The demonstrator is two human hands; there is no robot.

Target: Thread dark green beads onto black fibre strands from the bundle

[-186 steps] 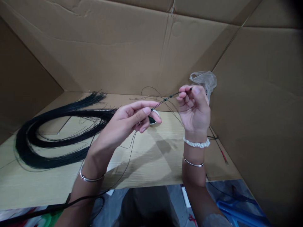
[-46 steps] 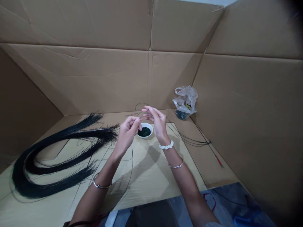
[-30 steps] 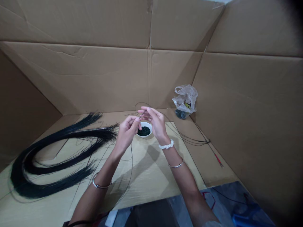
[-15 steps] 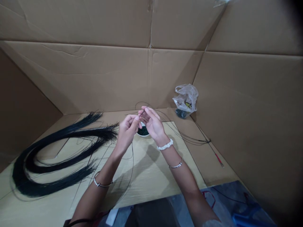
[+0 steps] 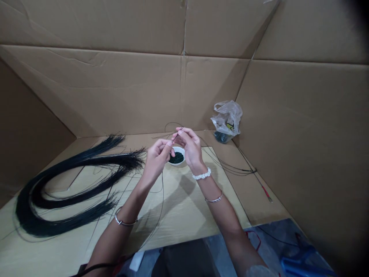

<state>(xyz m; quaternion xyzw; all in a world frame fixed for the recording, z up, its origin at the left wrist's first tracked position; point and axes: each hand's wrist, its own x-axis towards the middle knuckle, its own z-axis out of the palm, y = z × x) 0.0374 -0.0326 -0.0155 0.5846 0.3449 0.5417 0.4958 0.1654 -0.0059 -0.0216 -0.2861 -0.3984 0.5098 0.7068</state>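
Note:
Thin dark wire [image 5: 163, 204] runs from my hands down in a loose curve towards the table's front edge. My left hand [image 5: 158, 154] pinches it between thumb and forefinger. Just to the right and slightly higher, my right hand [image 5: 190, 148] closes thumb and fingertips on the same strand, where short dark ends stick out past the fingers. Whether the strand is twisted there is too small to tell. Behind and below the hands stands a white bowl [image 5: 183, 152] holding tiny dark green beads [image 5: 176, 157], partly covered by the left fingers.
Thick bundles of black wire [image 5: 43, 227] lie curved across the table [image 5: 184, 231] at left. A clear plastic bag [image 5: 227, 119] with dark contents sits at the back right. Looped thin wires and a red-tipped tool [image 5: 266, 193] lie at right. Cardboard walls [image 5: 129, 88] surround the table.
My right hand has drawn its fingers in from a flatter, more spread pose to a pinch on the wire. The bowl shows more between the hands. The view has shifted slightly.

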